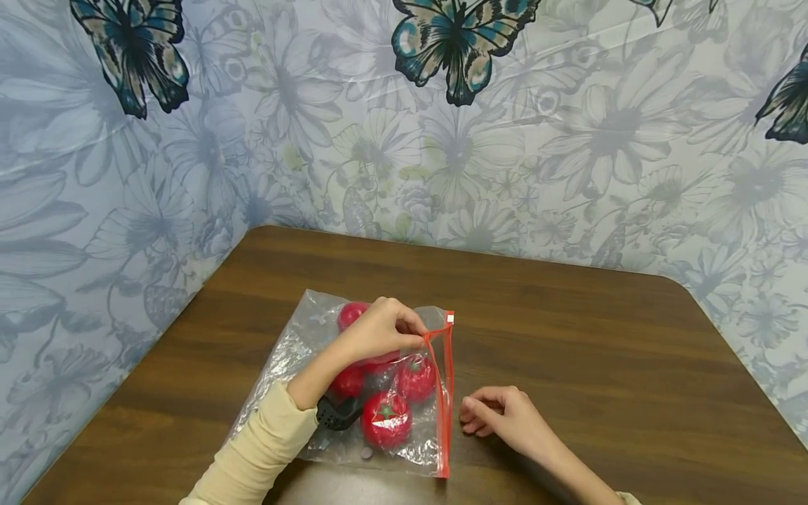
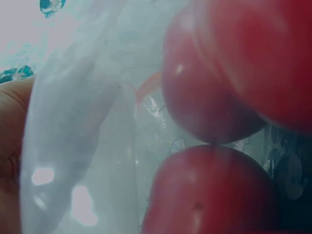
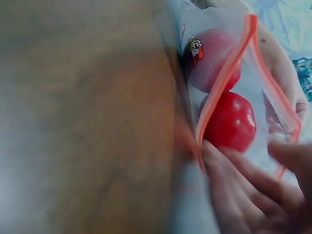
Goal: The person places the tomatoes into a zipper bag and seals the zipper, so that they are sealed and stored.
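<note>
A clear zip bag (image 1: 413,449) with a red-orange closure strip lies on the table, its mouth facing right and parted. Several red tomatoes (image 1: 386,419) sit inside it. My left hand (image 1: 385,328) reaches over the bag and pinches the upper lip of its mouth between thumb and fingers. To the right of the mouth, my right hand (image 1: 501,417) is low over the table with loosely bent fingers and nothing in them. The right wrist view shows the right fingers (image 3: 243,183) close beside the strip and a tomato (image 3: 230,122). Through blurred plastic, tomatoes (image 2: 209,190) fill the left wrist view.
The brown wooden table (image 1: 568,337) extends behind and to the right of the bag. A floral wall covering (image 1: 379,161) with butterflies (image 1: 457,49) stands behind its far edge. A black band (image 1: 339,414) is on the left wrist.
</note>
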{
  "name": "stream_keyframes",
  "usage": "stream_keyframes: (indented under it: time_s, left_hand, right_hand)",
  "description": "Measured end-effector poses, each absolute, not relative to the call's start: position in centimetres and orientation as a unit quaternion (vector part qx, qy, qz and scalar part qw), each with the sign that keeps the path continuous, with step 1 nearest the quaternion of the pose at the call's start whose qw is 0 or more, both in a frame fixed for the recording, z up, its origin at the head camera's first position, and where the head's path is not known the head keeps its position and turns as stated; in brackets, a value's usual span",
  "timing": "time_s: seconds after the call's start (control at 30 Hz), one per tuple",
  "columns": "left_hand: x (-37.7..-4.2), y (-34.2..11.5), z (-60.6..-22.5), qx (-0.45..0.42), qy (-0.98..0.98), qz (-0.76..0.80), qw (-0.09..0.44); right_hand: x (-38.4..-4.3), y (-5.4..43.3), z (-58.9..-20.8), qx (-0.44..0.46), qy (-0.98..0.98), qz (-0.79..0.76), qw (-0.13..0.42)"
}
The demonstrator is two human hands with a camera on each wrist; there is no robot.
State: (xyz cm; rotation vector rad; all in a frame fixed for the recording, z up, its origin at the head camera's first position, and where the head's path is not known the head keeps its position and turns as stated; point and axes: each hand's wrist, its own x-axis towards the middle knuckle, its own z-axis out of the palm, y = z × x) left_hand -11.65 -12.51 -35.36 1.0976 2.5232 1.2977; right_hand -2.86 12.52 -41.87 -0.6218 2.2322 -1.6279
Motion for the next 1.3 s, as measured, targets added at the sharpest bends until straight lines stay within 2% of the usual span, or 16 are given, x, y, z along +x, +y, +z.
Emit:
stream_keyframes:
  time_s: [0.13,0.2,0.37,0.57,0.73,0.87,1.0,1.1,1.17,1.3]
  left_hand:
    - [-11.7,-12.5,-35.3,0.358,0.828,0.427,0.054]
    - [-11.7,-12.4,-35.4,0.357,0.828,0.428,0.055]
    - [-11.5,-12.2,-35.4,0.36,0.827,0.428,0.056]
    - [-12.2,-12.3,-33.2,0.393,0.838,0.373,0.061]
    - [-16.0,-11.7,-29.4,0.381,0.863,0.32,0.085]
    - [-19.7,-9.4,-29.6,0.351,0.887,0.24,0.182]
    - [-23.2,-7.0,-33.1,0.357,0.864,0.183,0.306]
    - [-24.6,-6.3,-35.3,0.366,0.837,0.182,0.363]
    - [-24.6,-6.2,-35.9,0.363,0.829,0.207,0.371]
    - [-22.9,-7.4,-34.3,0.333,0.84,0.272,0.331]
  right_hand:
    - [-1.3,12.7,-42.0,-0.261,0.738,-0.562,0.269]
    - [-0.5,12.2,-42.0,-0.262,0.712,-0.573,0.309]
    - [1.2,10.6,-42.3,-0.197,0.672,-0.625,0.345]
    - [2.2,10.1,-43.3,-0.173,0.624,-0.675,0.353]
    - [2.5,10.3,-44.1,-0.214,0.596,-0.694,0.342]
    - [2.7,10.3,-44.4,-0.224,0.584,-0.704,0.335]
    - [2.8,10.3,-44.4,-0.231,0.586,-0.706,0.323]
    - [2.7,10.4,-44.3,-0.231,0.59,-0.703,0.323]
    - [2.7,10.7,-44.1,-0.222,0.593,-0.701,0.329]
    - [2.4,11.9,-43.8,-0.211,0.609,-0.692,0.326]
